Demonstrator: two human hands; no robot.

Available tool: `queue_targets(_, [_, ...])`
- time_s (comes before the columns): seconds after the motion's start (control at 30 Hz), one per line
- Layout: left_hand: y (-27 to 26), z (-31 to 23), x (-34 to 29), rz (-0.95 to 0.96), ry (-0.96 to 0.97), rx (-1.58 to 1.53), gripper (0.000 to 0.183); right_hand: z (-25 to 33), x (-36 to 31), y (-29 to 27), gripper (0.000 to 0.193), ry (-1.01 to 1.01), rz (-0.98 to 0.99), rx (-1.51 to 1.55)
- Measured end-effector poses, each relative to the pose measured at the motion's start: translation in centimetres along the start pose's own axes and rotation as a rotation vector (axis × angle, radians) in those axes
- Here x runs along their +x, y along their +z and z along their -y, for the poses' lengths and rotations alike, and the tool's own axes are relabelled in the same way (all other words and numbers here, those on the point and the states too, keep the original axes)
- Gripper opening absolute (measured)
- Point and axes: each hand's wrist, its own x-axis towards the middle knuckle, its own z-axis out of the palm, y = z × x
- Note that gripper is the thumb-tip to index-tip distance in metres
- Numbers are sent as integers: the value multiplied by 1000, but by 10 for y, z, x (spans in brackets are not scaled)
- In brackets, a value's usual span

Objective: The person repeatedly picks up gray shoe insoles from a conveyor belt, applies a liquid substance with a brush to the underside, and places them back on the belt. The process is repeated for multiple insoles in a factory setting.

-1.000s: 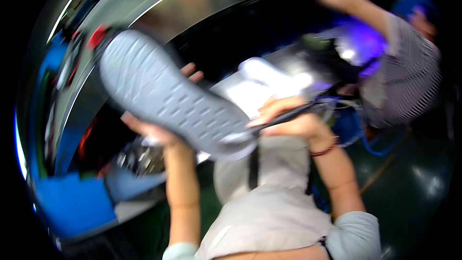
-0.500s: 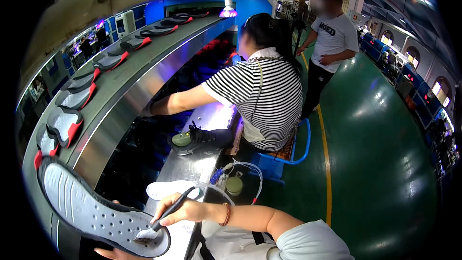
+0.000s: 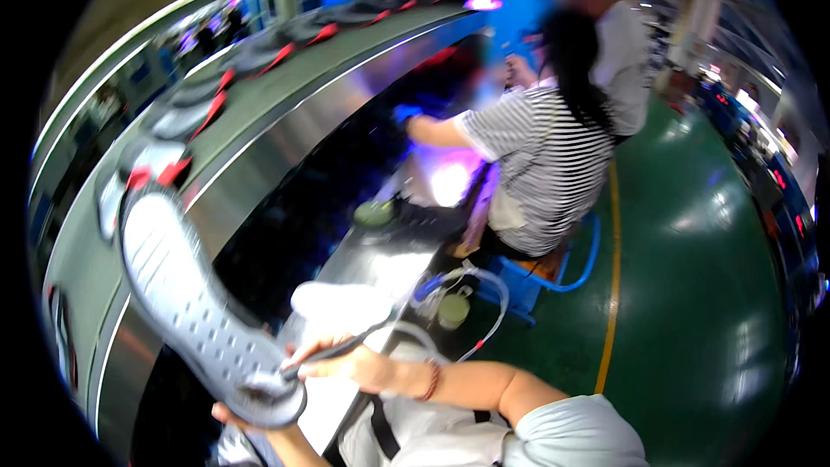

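Head view: pale, pitted sole (image 3: 195, 304)

Left hand (image 3: 235, 420) mostly hidden by the grey sole (image 3: 186, 294); brush tip (image 3: 275, 379), apparently bristled, blurred

Shoe factory, conveyor belt (image 3: 251, 112), row of soles (image 3: 180, 119), seated co-worker (image 3: 553, 164)

To my left, red-trimmed soles (image 3: 186, 119) line a green conveyor belt (image 3: 285, 78). Ahead of me, a co-worker in stripes (image 3: 553, 160) sits on a blue stool (image 3: 517, 287), another person (image 3: 627, 65) standing beyond; a yellow line (image 3: 612, 277) runs along the green floor (image 3: 683, 294).
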Motion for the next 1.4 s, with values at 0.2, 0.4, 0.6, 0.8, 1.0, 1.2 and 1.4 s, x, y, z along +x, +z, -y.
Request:
queue_targets(0.2, [-41,-13,-20,-104,102,-61,65,20,-10,0,17,-25,64,-284])
queue_targets(0.4, [-23,-5,-14,-36,-120,-130,78,46,-9,3,22,-172,399,-462])
queue_targets(0.6, [11,-24,3,179,-345,-400,64,69,4,-6,17,-39,504,-699])
queue_targets(0.8, [40,-42,9,-73,-675,112,65,87,6,-18,17,-133,655,-536])
queue_targets(1.0, [49,-45,12,-247,-982,209,57,89,3,-23,17,54,920,-732])
queue_targets(1.2, [56,-52,8,-304,-1079,323,58,98,10,-16,12,26,903,-911])
queue_targets(1.4, [59,-62,6,-252,-1065,289,62,114,10,-14,10,-91,968,-896])
